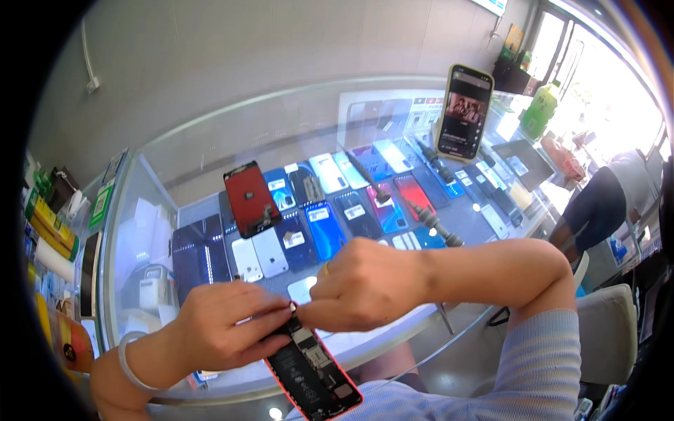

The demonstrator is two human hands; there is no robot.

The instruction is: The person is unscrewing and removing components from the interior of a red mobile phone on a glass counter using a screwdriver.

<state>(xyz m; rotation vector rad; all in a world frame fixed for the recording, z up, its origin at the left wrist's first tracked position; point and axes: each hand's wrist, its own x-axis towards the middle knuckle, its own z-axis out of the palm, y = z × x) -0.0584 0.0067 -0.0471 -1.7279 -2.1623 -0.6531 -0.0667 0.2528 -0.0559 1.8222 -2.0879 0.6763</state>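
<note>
Smartphone (317, 370) with a red frame sits opened up in front of my body, slanting past the near edge of the glass counter (382, 335). As far as I can judge, the opening-up is done: nothing covers its inside, and I can see the black battery (298, 379) and the circuit board (309, 346) lying in the housing. What looks like a screen assembly (248, 198), with a reddish-brown back, rests well apart on the counter; I can't tell whether it belongs to this phone. The work at the top end seems to be only partway through, and the housing has yet to be covered.

My left hand (226, 324) is closed around the upper left side of the smartphone, fingers bent across it to steady it. My right hand (366, 286) is curled nearly into a fist, its fingertips brought down to that same end, just beside my left fingertips. A small pale piece (293, 306) shows between them. The tips of my right fingers are mostly hidden, so I can't tell whether they are gripping something or only pressing there.
</note>
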